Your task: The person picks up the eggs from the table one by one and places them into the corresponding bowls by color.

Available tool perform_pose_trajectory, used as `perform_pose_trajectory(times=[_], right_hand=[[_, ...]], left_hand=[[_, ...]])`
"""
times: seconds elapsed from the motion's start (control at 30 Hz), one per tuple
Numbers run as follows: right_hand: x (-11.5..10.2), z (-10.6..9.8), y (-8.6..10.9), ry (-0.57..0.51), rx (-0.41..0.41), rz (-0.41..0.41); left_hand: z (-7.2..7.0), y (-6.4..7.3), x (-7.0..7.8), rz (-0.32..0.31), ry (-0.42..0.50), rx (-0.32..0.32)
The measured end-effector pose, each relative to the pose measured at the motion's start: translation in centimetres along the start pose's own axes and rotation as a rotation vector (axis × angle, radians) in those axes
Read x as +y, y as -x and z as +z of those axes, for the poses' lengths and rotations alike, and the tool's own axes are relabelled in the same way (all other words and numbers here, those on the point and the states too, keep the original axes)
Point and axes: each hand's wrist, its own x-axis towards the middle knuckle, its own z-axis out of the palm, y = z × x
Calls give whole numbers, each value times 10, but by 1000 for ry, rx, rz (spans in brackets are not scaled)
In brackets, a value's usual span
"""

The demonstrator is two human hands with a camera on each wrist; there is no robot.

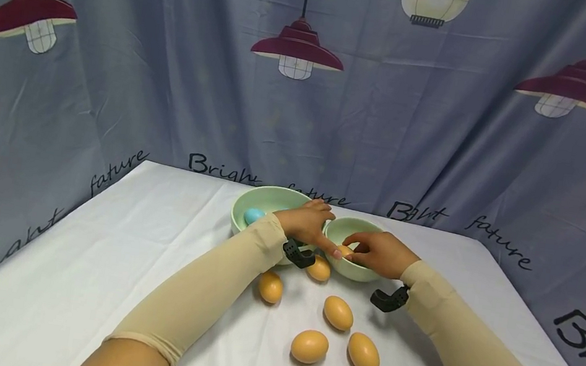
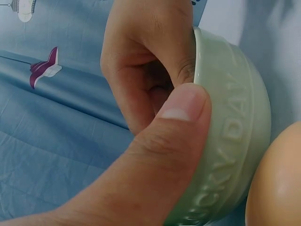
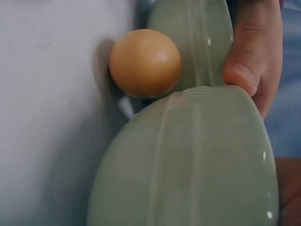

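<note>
My right hand [image 1: 383, 253] reaches into the small pale green bowl [image 1: 353, 272], its fingers curled down on a brown egg [image 1: 344, 251]. In the left wrist view the right hand [image 2: 146, 33] hides that egg. My left hand [image 1: 310, 222] extends over the right side of the larger green bowl [image 1: 242, 201], fingers straight and thumb stretched to the small bowl's rim. The left thumb [image 3: 242, 75] shows at the rim in the right wrist view too. Inside the larger bowl lies a blue egg [image 1: 253, 215]; my left arm covers part of that bowl.
Against the bowls sits a brown egg [image 1: 319, 269], with another egg [image 1: 270, 287] to its left. Closer to me lie three more: an upper egg [image 1: 338, 313], a left egg [image 1: 310, 347] and a right egg [image 1: 363, 354]. A white cloth [image 1: 88, 279] covers the table; a printed curtain [image 1: 199, 88] hangs behind.
</note>
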Motion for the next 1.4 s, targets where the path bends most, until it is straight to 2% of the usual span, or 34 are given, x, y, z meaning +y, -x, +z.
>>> perform_pose_trajectory(times=[0.23,0.33,0.47,0.57,0.67,0.73,0.8,0.93,1.03,1.1,1.17,1.4], right_hand=[[1,-5,3,-21,-31,-5],[0,-15,8,6,0,-19],[-11,-34,23,5,24,-45],[-29,-44,39,-37,-48,-117],[-52,-46,51,-73,-194,-206],[-68,-42,55,-70,-271,-237],[-81,-36,57,-30,-310,-218],[-99,-18,54,89,-351,-93],[-107,-6,52,111,-391,4],[-110,-1,51,99,-396,38],[-112,3,51,99,-384,47],[-109,3,47,186,-317,-23]], left_hand=[[0,2,1,7,-12,-3],[-2,3,2,16,-13,4],[-1,4,3,20,-3,1],[1,4,3,22,7,-6],[2,4,2,17,11,-4],[1,4,2,15,10,2],[0,4,1,13,16,13],[0,4,0,9,27,14],[0,4,-1,5,22,0],[1,4,-1,5,21,-3],[0,5,-1,7,20,3],[-4,5,1,13,23,1]])
